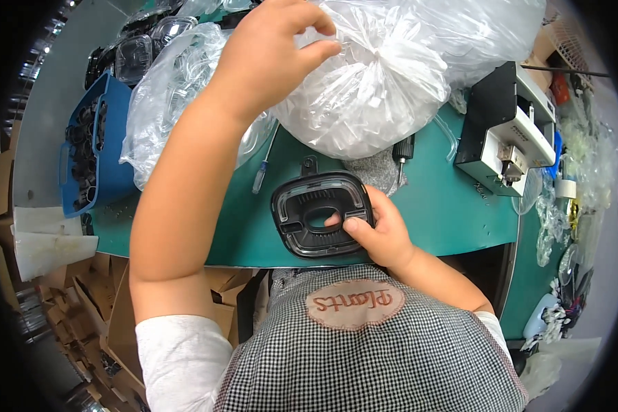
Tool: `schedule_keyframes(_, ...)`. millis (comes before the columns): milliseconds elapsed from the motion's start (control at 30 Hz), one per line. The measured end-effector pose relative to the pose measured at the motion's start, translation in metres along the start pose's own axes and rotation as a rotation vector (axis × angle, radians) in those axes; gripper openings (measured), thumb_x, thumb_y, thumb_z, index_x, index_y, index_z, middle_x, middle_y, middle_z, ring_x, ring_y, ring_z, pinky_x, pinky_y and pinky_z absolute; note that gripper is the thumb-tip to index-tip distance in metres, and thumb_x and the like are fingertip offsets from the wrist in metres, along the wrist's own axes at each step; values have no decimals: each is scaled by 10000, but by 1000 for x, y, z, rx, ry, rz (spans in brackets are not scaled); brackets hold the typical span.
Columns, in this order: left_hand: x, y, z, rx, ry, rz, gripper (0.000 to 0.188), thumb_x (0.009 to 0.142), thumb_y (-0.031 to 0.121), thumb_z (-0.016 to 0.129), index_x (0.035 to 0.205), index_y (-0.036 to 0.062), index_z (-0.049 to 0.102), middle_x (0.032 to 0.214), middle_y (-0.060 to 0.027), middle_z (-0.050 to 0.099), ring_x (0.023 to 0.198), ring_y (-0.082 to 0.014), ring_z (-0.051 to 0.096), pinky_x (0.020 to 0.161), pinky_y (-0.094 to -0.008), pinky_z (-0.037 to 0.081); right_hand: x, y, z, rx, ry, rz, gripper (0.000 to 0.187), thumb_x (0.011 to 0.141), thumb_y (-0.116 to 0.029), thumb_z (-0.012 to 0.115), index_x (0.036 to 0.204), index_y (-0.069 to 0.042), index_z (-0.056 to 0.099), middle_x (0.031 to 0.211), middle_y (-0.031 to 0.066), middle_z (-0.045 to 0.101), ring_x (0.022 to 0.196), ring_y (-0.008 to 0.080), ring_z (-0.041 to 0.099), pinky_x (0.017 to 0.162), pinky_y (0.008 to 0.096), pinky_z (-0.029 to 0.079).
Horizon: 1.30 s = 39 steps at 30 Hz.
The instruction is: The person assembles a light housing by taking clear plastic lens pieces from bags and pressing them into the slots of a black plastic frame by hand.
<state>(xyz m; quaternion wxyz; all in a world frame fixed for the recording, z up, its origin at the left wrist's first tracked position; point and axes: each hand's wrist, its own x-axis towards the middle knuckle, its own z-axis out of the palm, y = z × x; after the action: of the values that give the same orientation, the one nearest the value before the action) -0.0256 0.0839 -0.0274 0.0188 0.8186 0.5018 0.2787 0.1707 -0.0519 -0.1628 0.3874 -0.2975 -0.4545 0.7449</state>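
Right hand (384, 237) grips the black lid (314, 242), thumb on top, a fingertip showing through its oval hole. Lid sits at the surface's near edge, in front of the apron (350, 357); can't tell if it rests there or is held up. Left hand (281, 48) is raised at the tied bag (364, 96), thumb and fingers parted; contact with the bag unclear.

Surface (453, 223): green, curved by the lens, some black bits by the machine (508, 134). Bin (120, 168) at left, full of black parts. Room: cartons (69, 323) heaped below left, second green surface (525, 257) at right with plastic wrap (553, 226) and a tape roll (565, 189).

Counts: 1 lid in hand, 3 big plastic bags, 1 blue screwdriver (259, 177), 1 black driver (404, 149) beside 1 grey cloth (374, 170), 1 bin, 1 machine. Bin parts and cartons overlap too much to count.
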Motion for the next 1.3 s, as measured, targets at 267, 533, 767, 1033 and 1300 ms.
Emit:
schedule_keyframes(267,-98,7,10,-902,184,-351,181,869,59,675,1031,4,613,1032,-89,688,823,-96,618,715,-212,477,-2,-1,2,92,7,18,393,895,-75,592,1250,37,468,1079,96,622,972,154,617,888,312,509)
schedule_keyframes(533,-153,20,33,-1627,378,-457,356,904,97,654,1221,37,505,951,-98,641,677,-113,575,575,-241,491,-3,4,1,0,46,-53,352,908,-126,602,1205,32,496,994,102,669,940,161,623,898,322,491)
schedule_keyframes(767,-186,28,37,-1874,185,-406,360,928,168,630,1254,37,553,963,-82,624,679,-106,580,601,-239,518,-2,4,2,5,44,-70,378,910,-174,615,1205,35,505,982,105,671,935,168,625,894,318,488)
schedule_keyframes(1033,-204,41,36,-1380,216,-437,332,825,42,728,1108,10,559,967,-142,678,711,-117,635,607,-228,540,-2,1,4,5,45,-76,398,912,-187,607,1220,42,501,991,117,669,941,172,625,894,320,488)
schedule_keyframes(1300,-208,54,37,-1087,218,-432,247,843,-67,650,1051,-6,531,1022,-165,684,762,-114,651,645,-234,548,-2,4,1,-3,42,-65,403,914,-188,605,1224,44,492,996,127,668,933,181,634,894,325,496)
